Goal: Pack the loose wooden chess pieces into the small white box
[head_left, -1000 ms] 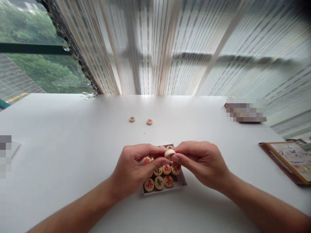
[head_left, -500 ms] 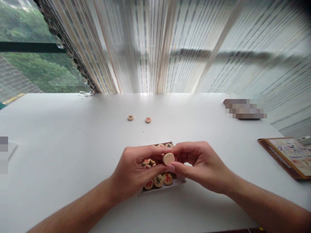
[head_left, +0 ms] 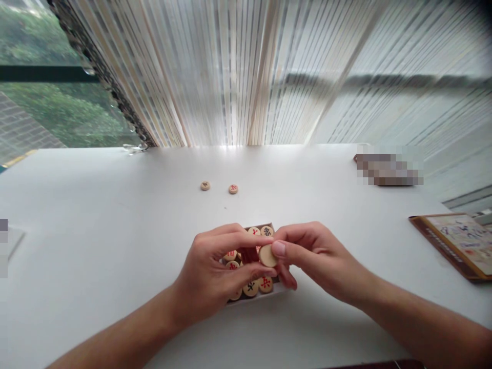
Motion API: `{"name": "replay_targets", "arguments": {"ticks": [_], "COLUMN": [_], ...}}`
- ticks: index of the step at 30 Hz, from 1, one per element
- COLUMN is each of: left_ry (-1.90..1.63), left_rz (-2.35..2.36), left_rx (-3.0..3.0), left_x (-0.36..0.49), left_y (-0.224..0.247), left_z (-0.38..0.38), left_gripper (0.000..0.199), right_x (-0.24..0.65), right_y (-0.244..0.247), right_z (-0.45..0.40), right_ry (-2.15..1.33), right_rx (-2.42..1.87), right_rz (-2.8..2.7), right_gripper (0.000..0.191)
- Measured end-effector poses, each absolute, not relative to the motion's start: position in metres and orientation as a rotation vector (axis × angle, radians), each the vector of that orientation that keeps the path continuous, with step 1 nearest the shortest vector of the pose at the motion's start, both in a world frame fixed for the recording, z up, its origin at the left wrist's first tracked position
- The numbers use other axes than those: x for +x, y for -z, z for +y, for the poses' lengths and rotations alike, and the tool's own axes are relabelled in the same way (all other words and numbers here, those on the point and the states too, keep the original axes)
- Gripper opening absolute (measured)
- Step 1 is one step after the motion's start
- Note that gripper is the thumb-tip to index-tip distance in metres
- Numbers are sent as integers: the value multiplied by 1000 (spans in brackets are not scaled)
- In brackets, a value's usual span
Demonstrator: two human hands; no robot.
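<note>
Above a shallow box (head_left: 273,293) of Chinese chess pieces, a wooden xiangqi piece (head_left: 267,256) is held with a blank face toward me. My left hand (head_left: 219,266) grips its left edge between thumb and fingers. From the other side, the thumb of my right hand (head_left: 311,253) presses on it, with fingers behind. In the box lie several round pieces with red or black characters, such as a red-marked piece (head_left: 265,284) and a black-marked one (head_left: 267,233). Both hands hide part of the box.
Two xiangqi pieces lie farther back on the white table (head_left: 115,215): a black-marked one (head_left: 205,185) and a red-marked one (head_left: 233,189). A brown-framed board (head_left: 457,246) rests at the right edge. String curtains (head_left: 246,77) hang behind the table.
My right thumb has moved up onto the held piece's face, and the piece has tilted. More of my right fingers show below it. The camera view has shifted slightly.
</note>
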State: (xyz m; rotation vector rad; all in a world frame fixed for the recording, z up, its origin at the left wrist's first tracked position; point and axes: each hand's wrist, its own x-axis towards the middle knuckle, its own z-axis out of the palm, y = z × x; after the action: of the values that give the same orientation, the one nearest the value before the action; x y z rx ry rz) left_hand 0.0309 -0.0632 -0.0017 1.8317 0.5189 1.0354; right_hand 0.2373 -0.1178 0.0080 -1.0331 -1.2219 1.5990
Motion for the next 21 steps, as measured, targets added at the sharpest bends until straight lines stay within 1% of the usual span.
{"name": "replay_targets", "arguments": {"ticks": [8,13,18,21], "left_ry": [-1032,-1051,-1072,-1062], "left_rz": [559,535,503,518], "left_rx": [1758,1836,1876,1859], "left_x": [31,32,31,31], "left_y": [3,2,2,2], "left_z": [-65,-65,-66,-66], "left_gripper": [33,28,33,32], "right_x": [236,231,229,232], "right_y": [-7,-7,-7,-9], "right_z": [-119,-118,-119,-119], "right_ry": [-1698,-1738,-1713,-1690], "right_rx": [-974,-996,-1002,-1011], "right_rz": [-1148,-1073,-1083,-1127], "right_gripper": [36,41,43,42]}}
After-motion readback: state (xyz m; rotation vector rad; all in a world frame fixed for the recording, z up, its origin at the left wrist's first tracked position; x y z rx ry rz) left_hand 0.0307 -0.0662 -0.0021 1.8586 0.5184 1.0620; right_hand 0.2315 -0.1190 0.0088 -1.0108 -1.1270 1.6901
